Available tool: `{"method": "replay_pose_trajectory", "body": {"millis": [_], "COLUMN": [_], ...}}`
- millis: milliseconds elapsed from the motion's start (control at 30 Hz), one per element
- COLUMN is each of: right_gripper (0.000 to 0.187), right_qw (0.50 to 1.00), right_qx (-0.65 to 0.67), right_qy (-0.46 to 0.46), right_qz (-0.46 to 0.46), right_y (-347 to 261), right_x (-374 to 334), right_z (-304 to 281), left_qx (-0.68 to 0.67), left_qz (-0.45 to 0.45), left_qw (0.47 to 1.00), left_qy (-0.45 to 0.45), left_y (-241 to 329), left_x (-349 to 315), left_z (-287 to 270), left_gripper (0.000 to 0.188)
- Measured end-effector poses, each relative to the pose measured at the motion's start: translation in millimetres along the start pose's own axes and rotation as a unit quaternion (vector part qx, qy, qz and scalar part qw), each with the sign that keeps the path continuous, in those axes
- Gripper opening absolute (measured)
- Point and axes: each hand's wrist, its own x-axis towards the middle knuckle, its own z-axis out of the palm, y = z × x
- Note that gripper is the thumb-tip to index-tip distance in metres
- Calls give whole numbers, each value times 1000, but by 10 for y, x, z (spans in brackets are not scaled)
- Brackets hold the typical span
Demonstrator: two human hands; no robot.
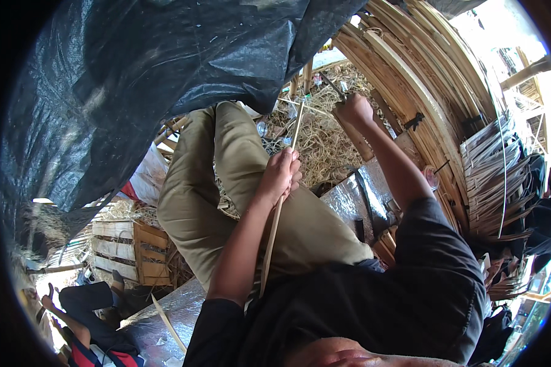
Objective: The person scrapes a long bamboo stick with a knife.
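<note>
The left hand point(281, 171) hides the stretch of pale strip point(271, 244) inside its fist, and the strip's near end is lost against the dark shirt point(361, 306). The right hand point(356, 111) covers the grip of a slim dark tool point(333, 87), perhaps a knife, its edge too small to make out. The olive trousers point(242, 134) pass out of sight at the black tarp point(165, 55), itself cut by the round rim, as is the strip stack point(419, 70) near the upper-right glare. Scraps among the straw point(324, 144) are too small to tell
</note>
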Motion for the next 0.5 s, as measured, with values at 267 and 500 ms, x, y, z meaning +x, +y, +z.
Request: {"method": "replay_pose_trajectory", "body": {"millis": [267,500], "right_gripper": [24,18], "right_qw": [977,972], "right_qx": [55,6], "right_qy": [-22,-58], "right_qz": [-205,-228], "right_y": [-379,-341], "right_x": [-1140,-1014], "right_z": [-215,170], "left_qx": [215,162], "left_qz": [75,70], "left_qw": [971,982], "left_qy": [74,61], "left_y": [-181,-233], "left_x": [128,190], "left_z": [70,25], "left_gripper": [29,28]}}
